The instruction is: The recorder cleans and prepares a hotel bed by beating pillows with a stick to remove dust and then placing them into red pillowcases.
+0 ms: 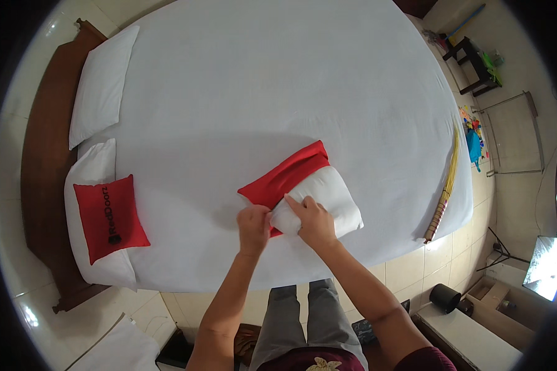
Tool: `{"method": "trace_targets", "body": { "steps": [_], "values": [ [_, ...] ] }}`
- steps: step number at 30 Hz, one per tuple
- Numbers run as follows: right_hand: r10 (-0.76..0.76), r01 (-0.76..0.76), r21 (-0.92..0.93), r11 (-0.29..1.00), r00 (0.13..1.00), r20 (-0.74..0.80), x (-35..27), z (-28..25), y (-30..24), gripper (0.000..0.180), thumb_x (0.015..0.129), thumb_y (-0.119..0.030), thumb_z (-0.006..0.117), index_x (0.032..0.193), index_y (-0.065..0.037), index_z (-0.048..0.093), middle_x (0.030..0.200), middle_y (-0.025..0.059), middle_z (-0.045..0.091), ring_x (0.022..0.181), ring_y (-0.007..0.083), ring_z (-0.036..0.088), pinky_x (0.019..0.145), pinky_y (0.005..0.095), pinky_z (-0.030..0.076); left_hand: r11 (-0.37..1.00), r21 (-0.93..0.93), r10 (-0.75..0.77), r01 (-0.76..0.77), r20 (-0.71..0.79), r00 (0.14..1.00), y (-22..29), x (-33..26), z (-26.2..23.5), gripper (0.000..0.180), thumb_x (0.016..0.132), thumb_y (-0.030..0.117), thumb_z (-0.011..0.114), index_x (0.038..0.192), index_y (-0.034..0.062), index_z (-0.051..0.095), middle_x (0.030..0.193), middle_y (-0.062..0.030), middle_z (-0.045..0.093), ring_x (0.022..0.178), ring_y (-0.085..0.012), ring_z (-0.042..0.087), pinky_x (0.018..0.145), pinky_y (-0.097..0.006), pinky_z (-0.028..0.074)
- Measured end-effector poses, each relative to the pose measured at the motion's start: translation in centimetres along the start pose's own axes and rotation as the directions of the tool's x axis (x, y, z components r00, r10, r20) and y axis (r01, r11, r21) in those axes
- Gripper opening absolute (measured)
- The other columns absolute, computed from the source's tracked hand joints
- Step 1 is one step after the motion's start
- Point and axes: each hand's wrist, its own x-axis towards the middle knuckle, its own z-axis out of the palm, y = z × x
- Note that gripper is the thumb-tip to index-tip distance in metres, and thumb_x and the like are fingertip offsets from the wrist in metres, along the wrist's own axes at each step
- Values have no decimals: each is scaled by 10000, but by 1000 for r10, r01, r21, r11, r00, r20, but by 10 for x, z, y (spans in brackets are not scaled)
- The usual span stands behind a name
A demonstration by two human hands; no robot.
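Note:
A small white cushion (337, 196) lies on the bed near its front edge, its left part inside a red cushion cover (284, 176). My left hand (254, 227) is closed on the cover's near edge, at the left of the cushion. On top of the white cushion rests my right hand (314, 221), its index finger stretched toward the cover's rim and its thumb apart. What lies under the right palm is hidden. The white bed sheet (241, 68) spreads beneath both hands.
At the left, a red cushion (111, 217) leans on a white pillow (119, 272), with another white pillow (105, 86) beyond, by the wooden headboard (52, 148). A stick broom (445, 188) lies along the bed's right edge. A black bin (445, 298) stands at the lower right.

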Motion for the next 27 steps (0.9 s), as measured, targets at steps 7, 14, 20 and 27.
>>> {"method": "trace_targets", "body": {
  "steps": [7,14,20,27],
  "values": [
    [-111,115,190,975,993,-32,9,1,-5,591,598,60,585,1130,-196,570,851,57,489,825,253,551,694,346,470,839,-397,-458,373,-145,877,-68,-50,39,238,785,100,581,1000,15,528,877,-88,551,894,-249,508,800,-345,393],
    [-38,71,171,983,981,-189,-3,10,8,557,593,33,602,1104,-188,576,868,48,480,792,264,540,657,372,483,746,-318,-559,585,179,810,-5,-26,26,224,878,185,475,877,-13,580,743,-178,600,686,-321,580,677,-382,450],
    [66,-29,146,989,964,-256,22,35,-8,389,664,15,560,1007,-166,592,879,62,480,805,272,536,634,400,488,841,-429,-68,330,520,851,52,-68,23,265,858,212,494,699,7,547,604,-174,543,579,-312,540,545,-394,405],
    [-159,166,98,981,984,-77,-3,40,-19,487,684,-68,594,1149,-166,489,1154,93,444,1031,287,469,851,425,409,276,-538,-675,796,481,559,-2,-118,27,299,902,305,492,975,28,579,773,-15,584,644,-103,517,593,-254,427]
  ]
}}
